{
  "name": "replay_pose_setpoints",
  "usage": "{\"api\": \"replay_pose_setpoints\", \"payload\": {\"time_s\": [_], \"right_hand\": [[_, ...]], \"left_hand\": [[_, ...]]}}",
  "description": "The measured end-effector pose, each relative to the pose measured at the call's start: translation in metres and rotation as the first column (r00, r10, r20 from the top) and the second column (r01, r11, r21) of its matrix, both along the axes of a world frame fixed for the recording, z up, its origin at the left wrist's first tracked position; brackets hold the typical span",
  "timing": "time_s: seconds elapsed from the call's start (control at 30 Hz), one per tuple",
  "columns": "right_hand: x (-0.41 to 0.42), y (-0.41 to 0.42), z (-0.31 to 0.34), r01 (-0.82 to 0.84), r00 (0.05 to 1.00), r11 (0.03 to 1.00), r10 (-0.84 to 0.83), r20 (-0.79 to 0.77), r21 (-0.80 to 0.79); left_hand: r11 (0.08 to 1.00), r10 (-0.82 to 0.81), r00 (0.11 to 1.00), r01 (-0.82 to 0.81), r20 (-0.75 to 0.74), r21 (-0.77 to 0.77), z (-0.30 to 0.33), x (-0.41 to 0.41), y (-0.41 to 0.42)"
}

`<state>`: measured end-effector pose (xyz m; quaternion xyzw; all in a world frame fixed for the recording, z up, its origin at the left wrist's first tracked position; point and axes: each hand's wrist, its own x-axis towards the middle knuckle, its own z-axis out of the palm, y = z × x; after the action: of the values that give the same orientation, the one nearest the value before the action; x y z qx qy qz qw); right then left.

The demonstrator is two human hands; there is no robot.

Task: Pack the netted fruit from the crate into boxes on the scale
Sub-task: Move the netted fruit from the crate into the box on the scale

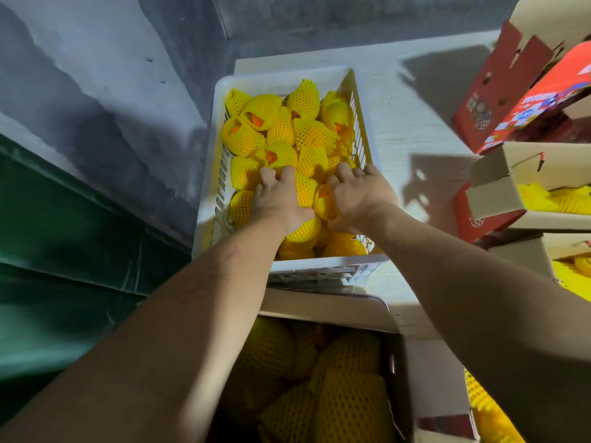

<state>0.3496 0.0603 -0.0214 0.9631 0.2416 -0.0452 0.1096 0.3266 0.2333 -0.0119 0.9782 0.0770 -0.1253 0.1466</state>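
Fingers of both your hands are curled down into the fruit [307, 135] heaped in the crate [361, 110]. Your left hand [281, 199] grips one netted piece at the near middle, and your right hand [358, 193] wraps another just beside it, thumb low on its side. Each fruit likely feels fairly light and firm under a soft foam net that gives and can slide on the skin, so cup the whole body rather than pinching loose net ends. Squeeze gently; bruising seems the main risk. Directly below your arms, the box [396, 372] already holds several netted fruit. No scale shows clearly.
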Motion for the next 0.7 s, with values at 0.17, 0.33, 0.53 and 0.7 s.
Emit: {"api": "replay_pose_setpoints", "payload": {"time_s": [0.17,0.33,0.53,0.7], "right_hand": [[-0.009,-0.006,0.013,0.019,0.998,0.961,0.0,-0.067,0.274],[-0.043,-0.016,0.059,0.172,0.968,0.511,0.071,-0.24,0.842],[-0.106,0.001,0.144,0.035,0.983,0.314,0.16,-0.089,0.949],[-0.175,0.018,0.202,-0.002,0.987,0.272,0.157,-0.042,0.962]], "left_hand": [[0.99,0.0,0.996,0.012,0.086,-0.144,0.022,-0.01,0.003],[0.875,0.147,0.954,-0.001,0.262,-0.484,0.078,-0.041,0.008],[0.745,0.332,0.866,0.003,0.374,-0.667,0.163,-0.112,0.009],[0.666,0.428,0.788,0.056,0.443,-0.744,0.197,-0.199,0.017]]}}
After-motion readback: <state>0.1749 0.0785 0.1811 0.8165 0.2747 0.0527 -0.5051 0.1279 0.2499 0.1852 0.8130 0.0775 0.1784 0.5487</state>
